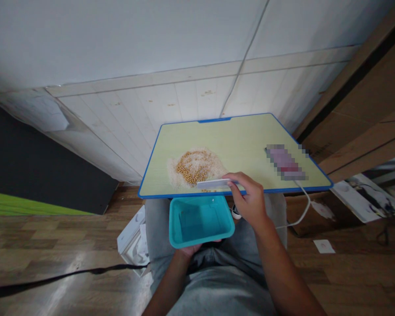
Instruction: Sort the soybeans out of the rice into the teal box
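A pile of round yellow beans point(188, 169), which look like soybeans, lies among pale rice-like grains point(213, 163) at the left of the folding table's yellow top point(243, 136). My right hand point(248, 193) pinches one end of a flat white card-like strip point(212, 183). The strip's far end is at the near edge of the pile, and a few beans lie on my side of it. Below the table's front edge, my left hand point(190, 250) grips a teal plastic tub point(202, 242) from underneath. Most of its fingers are hidden. Nothing is visible inside the tub.
A blurred-out phone-like object point(285, 162) lies at the table's right, with a white cable point(307, 206) running down from it. A white wall point(184, 96) stands behind the table. Cardboard point(365, 109) rises on the right, and a white box point(133, 237) sits on the floor at left.
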Action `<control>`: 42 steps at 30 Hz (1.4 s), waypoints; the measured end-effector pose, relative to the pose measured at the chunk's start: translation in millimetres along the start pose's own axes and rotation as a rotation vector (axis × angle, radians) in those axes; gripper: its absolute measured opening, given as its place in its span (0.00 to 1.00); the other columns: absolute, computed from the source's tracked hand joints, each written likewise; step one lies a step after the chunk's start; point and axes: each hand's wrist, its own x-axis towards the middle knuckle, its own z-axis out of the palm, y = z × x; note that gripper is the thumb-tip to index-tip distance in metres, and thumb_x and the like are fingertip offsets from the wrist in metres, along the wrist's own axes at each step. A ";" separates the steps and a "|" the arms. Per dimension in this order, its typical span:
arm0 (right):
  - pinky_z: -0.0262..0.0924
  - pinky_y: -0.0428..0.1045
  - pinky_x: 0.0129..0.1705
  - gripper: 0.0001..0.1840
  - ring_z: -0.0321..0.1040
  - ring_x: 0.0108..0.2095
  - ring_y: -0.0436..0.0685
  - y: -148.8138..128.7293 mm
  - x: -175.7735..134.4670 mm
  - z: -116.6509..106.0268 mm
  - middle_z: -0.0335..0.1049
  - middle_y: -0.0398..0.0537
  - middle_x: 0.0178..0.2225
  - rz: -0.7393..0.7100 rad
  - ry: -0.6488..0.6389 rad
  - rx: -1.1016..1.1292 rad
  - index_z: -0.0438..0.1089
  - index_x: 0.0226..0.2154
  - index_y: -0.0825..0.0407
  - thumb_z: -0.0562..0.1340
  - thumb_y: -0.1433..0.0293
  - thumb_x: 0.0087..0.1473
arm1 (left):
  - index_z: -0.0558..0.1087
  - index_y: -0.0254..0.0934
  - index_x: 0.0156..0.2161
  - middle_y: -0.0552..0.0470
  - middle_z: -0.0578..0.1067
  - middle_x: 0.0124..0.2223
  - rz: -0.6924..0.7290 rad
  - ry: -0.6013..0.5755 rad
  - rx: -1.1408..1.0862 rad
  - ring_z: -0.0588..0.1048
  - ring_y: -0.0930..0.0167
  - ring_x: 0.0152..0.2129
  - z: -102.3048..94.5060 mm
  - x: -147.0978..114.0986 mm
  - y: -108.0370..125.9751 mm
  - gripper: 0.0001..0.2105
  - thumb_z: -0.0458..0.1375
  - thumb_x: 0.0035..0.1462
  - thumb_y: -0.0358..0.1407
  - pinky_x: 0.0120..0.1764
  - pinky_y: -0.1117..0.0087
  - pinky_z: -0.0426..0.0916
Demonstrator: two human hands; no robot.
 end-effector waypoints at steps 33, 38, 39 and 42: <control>0.87 0.54 0.49 0.12 0.93 0.44 0.64 -7.7 -17.4 -16.3 0.95 0.49 0.44 0.030 0.129 -0.105 0.91 0.50 0.42 0.68 0.64 0.83 | 0.93 0.54 0.62 0.46 0.93 0.71 -0.042 0.333 -0.072 0.78 0.32 0.80 34.0 -2.8 11.9 0.38 0.58 0.71 0.78 0.81 0.19 0.69; 0.87 0.54 0.51 0.12 0.93 0.46 0.64 -11.4 -18.7 -15.2 0.95 0.49 0.46 0.020 0.174 -0.106 0.91 0.51 0.42 0.68 0.65 0.83 | 0.92 0.59 0.64 0.51 0.89 0.77 -0.031 0.279 0.072 0.75 0.29 0.82 26.9 -2.6 11.0 0.44 0.59 0.62 0.85 0.76 0.20 0.75; 0.87 0.54 0.51 0.13 0.94 0.46 0.64 -11.2 -18.8 -14.6 0.95 0.49 0.46 0.017 0.168 -0.112 0.91 0.51 0.42 0.68 0.65 0.83 | 0.92 0.60 0.64 0.51 0.88 0.78 -0.028 0.262 0.101 0.74 0.28 0.82 25.4 -3.2 10.5 0.46 0.58 0.60 0.86 0.74 0.20 0.76; 0.87 0.54 0.51 0.13 0.94 0.45 0.64 -10.3 -19.2 -13.0 0.95 0.49 0.46 0.008 0.125 -0.109 0.91 0.52 0.41 0.67 0.67 0.84 | 0.91 0.62 0.66 0.53 0.85 0.82 -0.022 0.237 0.169 0.72 0.27 0.84 22.1 -4.6 9.3 0.49 0.56 0.58 0.89 0.72 0.19 0.77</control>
